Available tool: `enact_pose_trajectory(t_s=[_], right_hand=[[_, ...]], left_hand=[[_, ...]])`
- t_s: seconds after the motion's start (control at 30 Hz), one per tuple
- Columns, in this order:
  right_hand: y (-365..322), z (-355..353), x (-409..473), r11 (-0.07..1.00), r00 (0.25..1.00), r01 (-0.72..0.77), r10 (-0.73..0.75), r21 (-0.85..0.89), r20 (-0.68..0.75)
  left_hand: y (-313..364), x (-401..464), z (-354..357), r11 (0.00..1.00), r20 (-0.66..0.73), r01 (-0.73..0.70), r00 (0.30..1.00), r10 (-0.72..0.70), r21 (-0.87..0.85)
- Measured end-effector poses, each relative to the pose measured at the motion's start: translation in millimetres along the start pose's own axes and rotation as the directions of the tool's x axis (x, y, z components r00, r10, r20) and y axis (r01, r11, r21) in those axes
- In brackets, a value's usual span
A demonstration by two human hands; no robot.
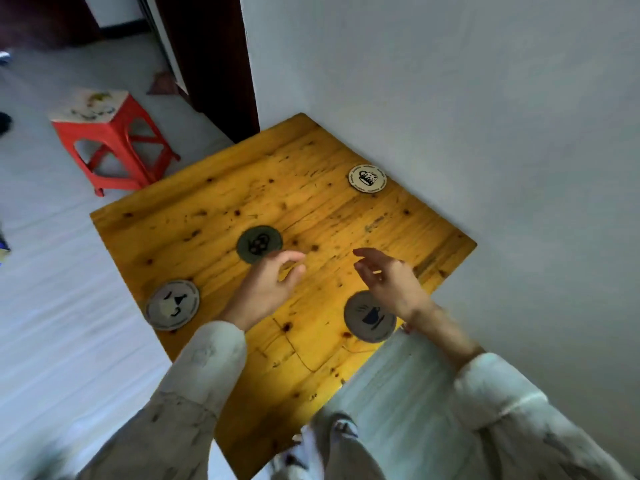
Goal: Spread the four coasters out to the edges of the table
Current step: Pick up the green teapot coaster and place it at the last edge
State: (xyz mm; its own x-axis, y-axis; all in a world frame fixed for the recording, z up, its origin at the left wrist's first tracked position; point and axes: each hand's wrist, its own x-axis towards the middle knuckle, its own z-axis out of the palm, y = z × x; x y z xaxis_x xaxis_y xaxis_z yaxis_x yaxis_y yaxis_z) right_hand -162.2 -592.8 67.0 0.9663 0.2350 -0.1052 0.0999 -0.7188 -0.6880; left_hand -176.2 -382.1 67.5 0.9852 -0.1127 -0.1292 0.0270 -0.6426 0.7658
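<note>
While both of your hands hover over the middle of the wooden table (311, 202), neither one grips anything. Your left hand (266, 289) has its fingers loosely curled, thumb and forefinger apart, nothing between them. Your right hand (391, 282) is likewise loose, fingers spread forward, palm turned inward, empty. Both sleeves are pale; the right one is pushed back from the wrist.

Coaster positions, working outward from the hands:
- Dark green coaster (259, 244): just beyond your left fingertips, near the table's centre, well apart from every edge. Whether a fingertip overlaps its rim or only passes above it, you cannot tell from this view.
- Grey cup coaster (367, 318): below your right hand, near the table edge closest to you, partly covered by your wrist.
- Pale face coaster (172, 309): at the left edge of the table, its rim at or slightly over the edge.
- White mug coaster (367, 178): at the far side, close against the wall (485, 98).

All four coasters lie flat and apart from one another.

Surroundings: the table sits in a corner against the pale wall. A red stool (114, 143) stands on the light floor (52, 289) to the far left, well apart from the table. A dark door frame (221, 64) rises behind the table's far corner.
</note>
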Motion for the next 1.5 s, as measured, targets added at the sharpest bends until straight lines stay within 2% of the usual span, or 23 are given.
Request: enact_pose_trajectory(t_s=[0.17,0.33,0.47,0.57,0.7,0.8,0.93,1.03,1.17,1.3,1.5], right_hand=[[-44,8,-21,0.994,0.994,0.105,-0.105,-0.017,-0.009],[-80,38,-36,0.981,0.980,0.188,-0.186,-0.036,0.065],[-108,59,-37,0.979,0.979,0.195,-0.191,-0.057,0.065],[-130,84,-32,0.979,0.980,0.194,-0.190,-0.064,0.062],[-164,125,-15,0.989,0.991,0.135,-0.134,-0.064,0.015],[-197,165,5,0.998,0.996,0.058,-0.060,-0.037,-0.059],[-230,208,22,0.999,0.998,-0.029,0.029,-0.015,-0.053],[-244,225,35,0.996,0.991,-0.091,0.089,-0.018,-0.102],[-242,244,59,0.986,0.979,-0.164,0.159,-0.031,-0.131],[-227,257,91,0.968,0.955,-0.250,0.246,-0.008,-0.169],[-192,271,155,0.927,0.898,-0.372,0.371,0.041,-0.236]], left_hand=[[-8,-44,-29,0.999,-0.075,-0.026,0.997,0.029,0.046],[-34,-95,-53,0.994,-0.237,0.009,0.971,0.017,0.107],[-58,-117,-80,1.000,-0.246,0.022,0.969,-0.019,0.009],[-85,-122,-103,1.000,-0.255,0.025,0.967,-0.020,0.017],[-134,-117,-138,1.000,-0.155,0.010,0.988,-0.012,-0.016],[-178,-102,-182,0.998,-0.058,-0.048,0.997,0.050,0.029],[-226,-93,-238,0.998,-0.065,-0.048,0.997,0.051,0.049],[-252,-78,-267,0.998,-0.017,-0.044,0.999,0.045,0.049],[-275,-35,-281,0.996,0.049,-0.077,0.996,0.075,0.046],[-285,20,-275,0.992,0.212,-0.115,0.972,0.101,0.053],[-294,123,-268,0.979,0.380,-0.172,0.917,0.118,0.112]])
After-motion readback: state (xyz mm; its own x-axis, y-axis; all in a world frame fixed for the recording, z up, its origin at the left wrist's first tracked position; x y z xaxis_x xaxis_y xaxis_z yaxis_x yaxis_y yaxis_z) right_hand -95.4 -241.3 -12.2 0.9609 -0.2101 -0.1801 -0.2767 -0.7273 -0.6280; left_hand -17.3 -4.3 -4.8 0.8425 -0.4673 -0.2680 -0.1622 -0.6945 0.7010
